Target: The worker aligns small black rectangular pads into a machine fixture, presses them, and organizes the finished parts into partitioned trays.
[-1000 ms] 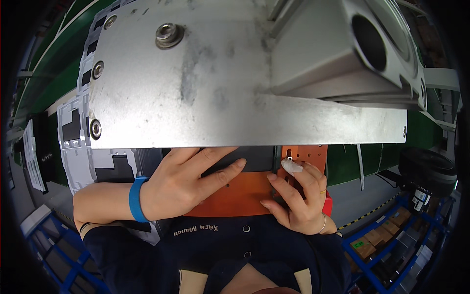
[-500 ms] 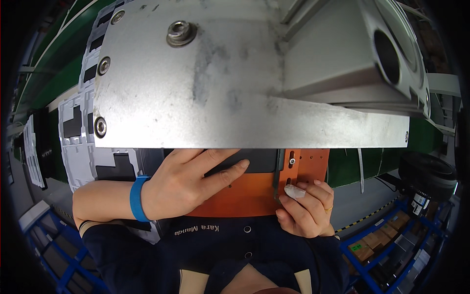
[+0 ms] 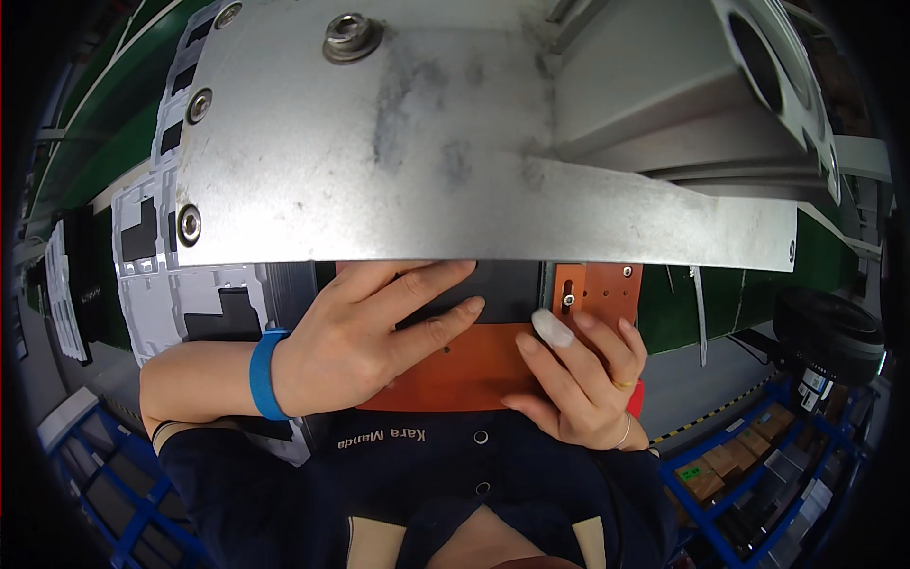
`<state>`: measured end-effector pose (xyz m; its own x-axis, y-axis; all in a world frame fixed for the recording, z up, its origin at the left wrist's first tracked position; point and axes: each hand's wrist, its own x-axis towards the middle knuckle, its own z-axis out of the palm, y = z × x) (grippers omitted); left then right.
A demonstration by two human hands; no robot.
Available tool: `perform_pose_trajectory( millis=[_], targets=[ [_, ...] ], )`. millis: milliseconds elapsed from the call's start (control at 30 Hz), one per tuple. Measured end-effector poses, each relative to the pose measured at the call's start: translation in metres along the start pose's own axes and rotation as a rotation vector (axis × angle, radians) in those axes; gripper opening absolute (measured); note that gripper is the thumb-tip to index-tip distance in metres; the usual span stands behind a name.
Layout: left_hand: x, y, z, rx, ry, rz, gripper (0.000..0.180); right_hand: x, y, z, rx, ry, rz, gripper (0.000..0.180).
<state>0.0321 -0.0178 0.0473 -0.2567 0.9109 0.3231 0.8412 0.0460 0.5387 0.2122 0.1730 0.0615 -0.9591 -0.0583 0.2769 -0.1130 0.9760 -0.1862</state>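
My left hand, a blue band round its wrist, lies with fingers stretched over a black flat piece. Some of its fingertips pass under the front edge of a large metal plate, which hides them. The black piece rests on an orange fixture. To the right, my right hand is held with fingers apart at the fixture's slotted orange block; a white wrap covers one fingertip. Nothing shows in its grasp. Whether that fingertip touches the block I cannot tell.
The metal plate with bolts overhangs the work from above. White moulded trays with black pieces stand at the left. At the right are a round black object and a blue rack with cardboard boxes. A green surface extends behind.
My right hand has opened out from bent fingers and shifted slightly left, its wrapped fingertip now higher. My left hand stays nearly in place. The metal plate sits a little higher in view.
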Motion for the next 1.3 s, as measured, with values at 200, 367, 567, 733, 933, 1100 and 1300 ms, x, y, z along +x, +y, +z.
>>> perform_pose_trajectory(
  millis=[200, 367, 567, 733, 933, 1100, 1300],
  targets=[
    [0.001, -0.001, 0.000, -0.012, 0.007, 0.005, 0.037, 0.005, -0.003, -0.002, -0.014, -0.149, 0.043, 0.059],
    [0.001, -0.001, -0.001, -0.008, 0.009, 0.012, 0.037, 0.005, -0.004, -0.002, -0.017, -0.142, 0.043, 0.059],
    [0.002, 0.000, -0.002, -0.004, -0.007, 0.011, 0.037, 0.005, -0.004, -0.003, -0.012, -0.145, 0.048, 0.059],
    [0.001, 0.000, -0.002, -0.010, -0.007, 0.010, 0.036, 0.005, -0.004, -0.002, -0.009, -0.147, 0.049, 0.059],
    [0.002, 0.000, -0.003, -0.015, -0.033, -0.013, 0.035, -0.008, 0.005, -0.003, 0.023, 0.099, 0.087, 0.034],
    [0.007, -0.002, -0.004, -0.034, 0.015, 0.017, 0.036, -0.027, 0.007, 0.010, 0.060, 0.398, 0.155, 0.023],
    [0.009, -0.004, -0.004, -0.055, 0.021, 0.026, 0.037, 0.002, -0.003, 0.002, -0.121, 0.009, 0.021, 0.038]
  ],
)
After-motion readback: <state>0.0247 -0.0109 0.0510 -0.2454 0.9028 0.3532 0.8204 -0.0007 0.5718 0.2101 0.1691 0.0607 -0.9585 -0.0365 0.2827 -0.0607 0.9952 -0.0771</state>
